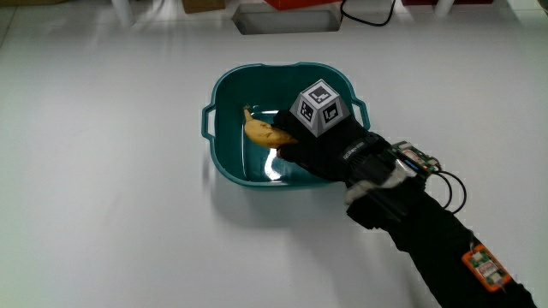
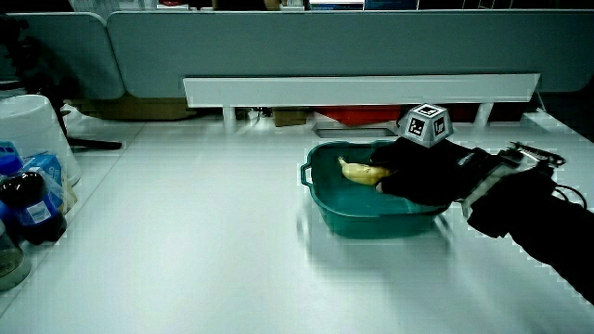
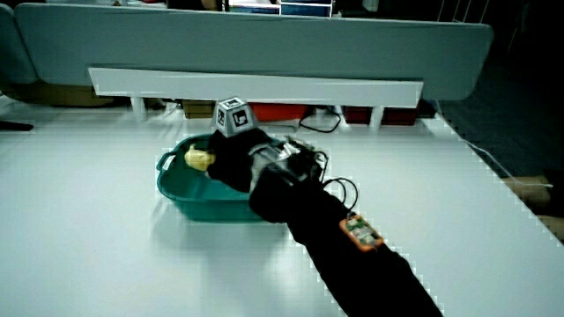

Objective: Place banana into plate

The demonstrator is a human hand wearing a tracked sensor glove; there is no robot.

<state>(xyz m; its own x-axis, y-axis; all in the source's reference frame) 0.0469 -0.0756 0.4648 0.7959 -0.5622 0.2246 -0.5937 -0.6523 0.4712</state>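
Observation:
A yellow banana (image 1: 259, 131) lies low inside a teal plate with raised walls and two small handles (image 1: 224, 85). The hand (image 1: 282, 139) reaches over the plate's rim nearest the person, and its fingers close around the banana's end. The patterned cube (image 1: 320, 107) sits on the back of the hand. Both side views show the banana (image 2: 357, 172) (image 3: 199, 158) inside the plate (image 2: 316, 186) (image 3: 172, 183), with the hand (image 2: 385, 174) (image 3: 218, 161) on it. The part of the banana under the fingers is hidden.
A white upturned container (image 2: 32, 130) and several bottles (image 2: 28, 199) stand at the table's edge in a side view. A white rail (image 2: 362, 90) runs along the low partition (image 2: 325, 42). A grey tray (image 1: 287, 19) and a black cable (image 1: 368, 17) lie farther from the person than the plate.

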